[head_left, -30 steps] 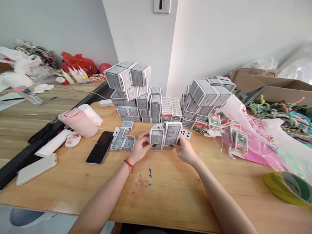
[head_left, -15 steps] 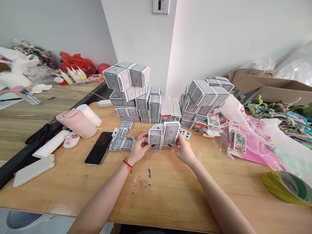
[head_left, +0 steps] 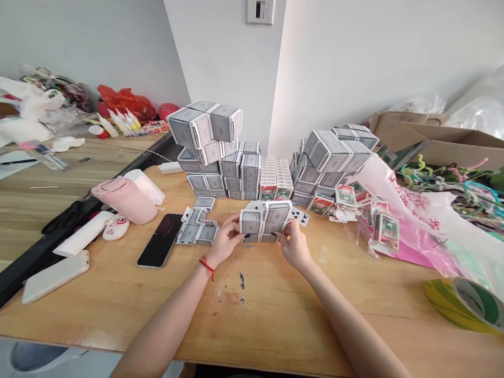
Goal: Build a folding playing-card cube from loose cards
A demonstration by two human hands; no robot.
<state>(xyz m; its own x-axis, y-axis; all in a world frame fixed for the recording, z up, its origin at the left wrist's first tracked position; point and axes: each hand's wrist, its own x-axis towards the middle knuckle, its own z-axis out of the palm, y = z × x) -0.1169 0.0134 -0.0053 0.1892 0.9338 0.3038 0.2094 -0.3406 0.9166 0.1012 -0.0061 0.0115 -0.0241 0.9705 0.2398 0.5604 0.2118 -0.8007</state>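
Observation:
Both my hands hold a small box-like block built from playing cards (head_left: 265, 219) at the middle of the wooden table (head_left: 275, 310). My left hand (head_left: 225, 242), with a red string at the wrist, grips its left side. On the right side, the fingers of my right hand (head_left: 293, 244) are closed on the block's lower edge. Loose grey-backed cards (head_left: 198, 228) lie just left of my left hand. Behind the block stand stacks of similar card blocks (head_left: 220, 152) and a second heap (head_left: 333, 155) to the right.
A black phone (head_left: 160, 239), a pink bottle (head_left: 125, 198) and white cases (head_left: 55, 268) lie at the left. Small red-green card packs (head_left: 354, 202) spill from a pink plastic bag (head_left: 417, 220) at the right. A green tape roll (head_left: 468, 302) sits near the right edge. A cardboard box (head_left: 441, 139) stands behind.
The card block and both hands have stayed almost still; my right hand has shifted slightly lower on the block's right side.

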